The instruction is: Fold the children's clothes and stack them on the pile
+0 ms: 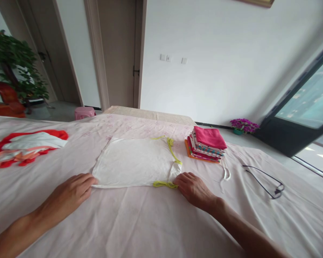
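A white tank top (131,161) with yellow-green trim and straps lies spread flat and sideways on the bed sheet. My left hand (79,186) pinches its near left corner, the fingers closed over the edge of the cloth. At the near right corner, beside the yellow-green trim (165,184), my right hand (191,186) grips the top with curled fingers. A small part of the white cloth is turned over just above that hand. The fingertips of my right hand are partly hidden.
A stack of folded clothes (208,143), pink on top, stands at the right. White strings (225,175) and eyeglasses (269,181) lie near it. A rumpled red and white garment (32,145) is at the left. The pale sheet (140,222) has loose wrinkles.
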`<action>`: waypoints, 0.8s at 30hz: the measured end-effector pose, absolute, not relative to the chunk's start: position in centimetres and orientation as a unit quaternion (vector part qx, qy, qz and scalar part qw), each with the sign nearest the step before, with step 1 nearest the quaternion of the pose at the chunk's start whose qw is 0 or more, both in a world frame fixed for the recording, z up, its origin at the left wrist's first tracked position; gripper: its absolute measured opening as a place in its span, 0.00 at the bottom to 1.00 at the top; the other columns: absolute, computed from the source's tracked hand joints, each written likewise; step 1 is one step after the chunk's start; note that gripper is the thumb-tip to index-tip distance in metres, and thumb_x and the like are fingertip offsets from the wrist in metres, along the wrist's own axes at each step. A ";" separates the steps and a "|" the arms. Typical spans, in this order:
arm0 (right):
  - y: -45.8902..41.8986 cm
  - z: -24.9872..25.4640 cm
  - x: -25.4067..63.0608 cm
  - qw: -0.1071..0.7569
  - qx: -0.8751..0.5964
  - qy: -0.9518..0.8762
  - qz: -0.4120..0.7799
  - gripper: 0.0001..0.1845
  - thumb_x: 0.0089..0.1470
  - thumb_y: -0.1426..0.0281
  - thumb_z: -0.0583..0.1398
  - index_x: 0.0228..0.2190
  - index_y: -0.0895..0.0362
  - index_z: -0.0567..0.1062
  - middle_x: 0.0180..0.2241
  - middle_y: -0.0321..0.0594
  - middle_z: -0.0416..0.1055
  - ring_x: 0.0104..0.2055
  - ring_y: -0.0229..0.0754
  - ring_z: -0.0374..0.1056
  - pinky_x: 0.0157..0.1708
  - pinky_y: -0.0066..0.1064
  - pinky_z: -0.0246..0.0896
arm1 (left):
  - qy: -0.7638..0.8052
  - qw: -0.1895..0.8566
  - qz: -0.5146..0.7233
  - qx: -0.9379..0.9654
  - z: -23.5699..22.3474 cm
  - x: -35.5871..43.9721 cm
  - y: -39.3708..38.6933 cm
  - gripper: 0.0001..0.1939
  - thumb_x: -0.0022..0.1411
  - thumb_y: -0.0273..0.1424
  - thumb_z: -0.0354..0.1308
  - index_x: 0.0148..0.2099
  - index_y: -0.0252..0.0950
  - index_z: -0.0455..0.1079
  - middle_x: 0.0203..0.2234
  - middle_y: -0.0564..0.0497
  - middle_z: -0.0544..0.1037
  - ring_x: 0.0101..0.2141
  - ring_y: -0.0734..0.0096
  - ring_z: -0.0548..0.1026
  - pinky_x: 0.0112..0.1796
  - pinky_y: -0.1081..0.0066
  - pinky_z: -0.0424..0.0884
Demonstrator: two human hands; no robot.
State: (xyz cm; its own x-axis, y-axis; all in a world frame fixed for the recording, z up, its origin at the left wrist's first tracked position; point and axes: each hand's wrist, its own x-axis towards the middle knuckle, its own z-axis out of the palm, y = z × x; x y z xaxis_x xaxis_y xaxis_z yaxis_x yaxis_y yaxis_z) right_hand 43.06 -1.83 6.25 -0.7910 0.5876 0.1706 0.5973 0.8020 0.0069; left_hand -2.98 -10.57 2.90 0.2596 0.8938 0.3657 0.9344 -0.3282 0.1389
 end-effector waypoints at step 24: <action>9.4 4.8 38.7 0.169 -0.617 -0.767 0.049 0.15 0.67 0.62 0.46 0.43 0.53 0.70 0.36 0.42 0.78 0.36 0.45 0.73 0.31 0.30 0.53 | -0.788 -0.069 -0.178 -0.586 4.3 -1.3 2.5 0.14 0.64 0.39 0.42 0.29 0.40 0.60 0.19 0.54 0.68 0.24 0.69 0.69 0.27 0.73 0.58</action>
State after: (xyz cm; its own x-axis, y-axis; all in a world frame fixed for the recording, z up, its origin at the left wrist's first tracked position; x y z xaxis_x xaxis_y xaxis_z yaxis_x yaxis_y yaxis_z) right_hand 38.72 9.39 4.77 -0.1819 0.9629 0.1994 0.9298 0.2344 -0.2839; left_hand -1.25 2.51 4.27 -0.3046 0.9472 0.1002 0.8980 0.2505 0.3618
